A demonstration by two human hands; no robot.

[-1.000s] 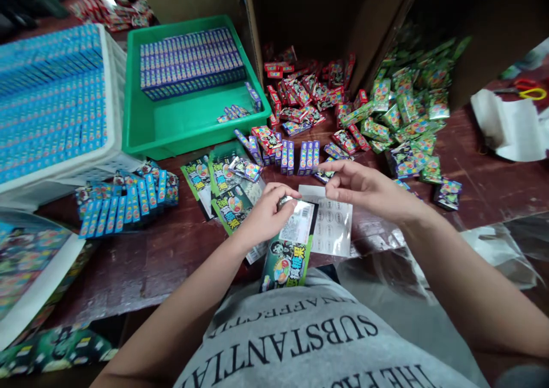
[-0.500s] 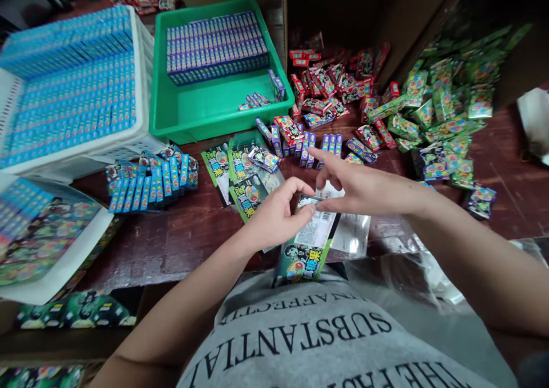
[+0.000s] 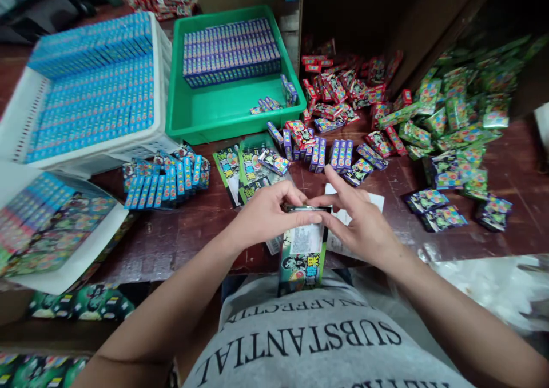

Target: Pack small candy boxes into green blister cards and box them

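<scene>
A green and black candy bag [image 3: 302,262] with a white label hangs upright close to my shirt. My left hand [image 3: 274,211] pinches its upper edge, thumb in front and fingers behind. On the other side, my right hand [image 3: 358,214] grips the right end of the same edge between thumb and fingers. Whether anything is inside the bag cannot be seen. More flat candy bags [image 3: 227,165] lie on the table beyond my left hand, with a small dark candy packet [image 3: 273,161] on top. Small purple candy boxes [image 3: 342,155] stand just past my right hand.
A green tray [image 3: 214,111] holds rows of purple boxes; left of it a white crate [image 3: 160,85] is filled with blue boxes. Blue boxes [image 3: 165,182] stand before the crate. Red packets [image 3: 334,85] and green packets [image 3: 457,102] are heaped at right. White paper [image 3: 375,200] lies under my right hand.
My right hand has come down onto the bag's top edge, which now faces me more squarely. The view has shifted, and two dark packets show at the right of the table.
</scene>
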